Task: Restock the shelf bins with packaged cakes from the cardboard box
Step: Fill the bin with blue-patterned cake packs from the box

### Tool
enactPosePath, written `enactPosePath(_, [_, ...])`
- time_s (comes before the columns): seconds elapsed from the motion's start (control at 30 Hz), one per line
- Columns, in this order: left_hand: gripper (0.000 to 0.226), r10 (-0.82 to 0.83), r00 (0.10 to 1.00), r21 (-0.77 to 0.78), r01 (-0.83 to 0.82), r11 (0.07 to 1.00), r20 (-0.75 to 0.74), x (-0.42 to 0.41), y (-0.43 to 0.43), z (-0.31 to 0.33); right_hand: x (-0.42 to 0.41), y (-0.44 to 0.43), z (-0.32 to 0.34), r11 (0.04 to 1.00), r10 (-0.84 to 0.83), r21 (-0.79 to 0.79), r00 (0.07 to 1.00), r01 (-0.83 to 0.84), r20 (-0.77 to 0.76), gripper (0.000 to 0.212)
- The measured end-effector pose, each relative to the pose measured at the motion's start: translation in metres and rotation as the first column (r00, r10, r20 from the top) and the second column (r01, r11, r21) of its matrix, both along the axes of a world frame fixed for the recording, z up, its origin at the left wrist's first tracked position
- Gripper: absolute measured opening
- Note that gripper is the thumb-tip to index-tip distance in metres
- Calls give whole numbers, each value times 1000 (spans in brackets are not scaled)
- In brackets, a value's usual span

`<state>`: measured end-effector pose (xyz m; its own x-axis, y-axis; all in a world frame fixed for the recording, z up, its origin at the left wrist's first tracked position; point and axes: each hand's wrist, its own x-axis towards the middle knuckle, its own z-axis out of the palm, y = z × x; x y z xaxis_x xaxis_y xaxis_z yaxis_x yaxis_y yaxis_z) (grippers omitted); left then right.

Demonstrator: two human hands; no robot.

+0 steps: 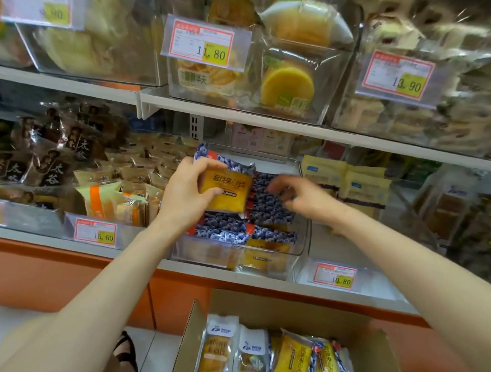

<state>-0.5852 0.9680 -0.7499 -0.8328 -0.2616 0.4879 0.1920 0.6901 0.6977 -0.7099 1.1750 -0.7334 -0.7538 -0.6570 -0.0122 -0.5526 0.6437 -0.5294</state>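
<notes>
On shelf bins [245, 105]: 11.80 tag [201, 44], 13.90 tag [398, 75], 15.60 tag [95, 232], 10.80 tag [335, 275].

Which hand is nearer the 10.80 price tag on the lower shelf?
Right. The right hand is above-left of the 10.80 tag, over the blueberry-print packets; the left hand, holding a cake packet, is farther left across the same bin.

Yellow cake packet [225, 190] in left hand [185, 194] above clear bin [202, 254]
</notes>
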Motion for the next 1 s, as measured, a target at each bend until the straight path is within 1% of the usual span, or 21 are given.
enactPosePath(0.03, [39,-61,998,54,61,997,-2,0,0,0,1,4,10,990,-2,-144,997,13,79,55])
enactPosePath(0.07, [39,-130,991,113,130,985,-3,-2,2,0,3,8,19,975,36,-223,989,-2,146,66])
enactPosePath(0.1, [40,-197,980,162,194,967,-3,-3,6,-1,4,10,27,972,88,-230,982,-47,169,73])
enactPosePath(0.17, [41,-299,954,228,293,929,-9,-7,20,-8,6,11,33,976,187,-142,969,-164,163,76])
enactPosePath(0.23, [40,-361,933,264,350,899,-11,-12,34,-18,9,11,30,974,219,-88,961,-207,171,72])
enactPosePath(0.33, [38,-426,905,261,407,875,19,-18,46,-31,12,15,21,981,188,-72,974,-180,127,63])
enactPosePath(0.43, [42,-468,868,155,446,882,164,-22,44,-37,12,20,13,991,130,-33,990,-129,45,58])
enactPosePath(0.5, [41,-421,887,120,405,906,191,-23,38,-39,11,20,9,996,84,-18,996,-84,2,56])
enactPosePath(0.57, [35,-302,934,95,288,953,191,-25,30,-41,9,18,8,999,42,-1,998,-42,-49,54])
enactPosePath(0.6, [31,-233,948,41,229,972,216,-26,25,-43,8,17,8,999,32,-2,997,-32,-70,53])
enactPosePath(0.63, [27,-179,948,-46,198,979,262,-26,20,-46,8,15,9,999,36,-2,995,-36,-90,53])
enactPosePath(0.7, [22,-135,916,-229,234,945,379,-26,13,-52,8,11,11,997,81,15,988,-79,-134,54])
enactPosePath(0.73, [21,-126,897,-286,264,921,424,-25,10,-55,8,9,12,994,108,39,984,-104,-144,54])
enactPosePath(0.77, [20,-117,885,-311,278,909,450,-24,9,-57,9,9,13,990,131,70,982,-123,-135,54])
enactPosePath(0.87, [21,-56,893,-367,240,899,446,-24,5,-59,6,13,11,980,157,133,986,-147,-63,55])
enactPosePath(1.0, [16,104,918,-568,144,810,382,-26,3,-56,1,17,11,975,186,123,983,-185,1,54])
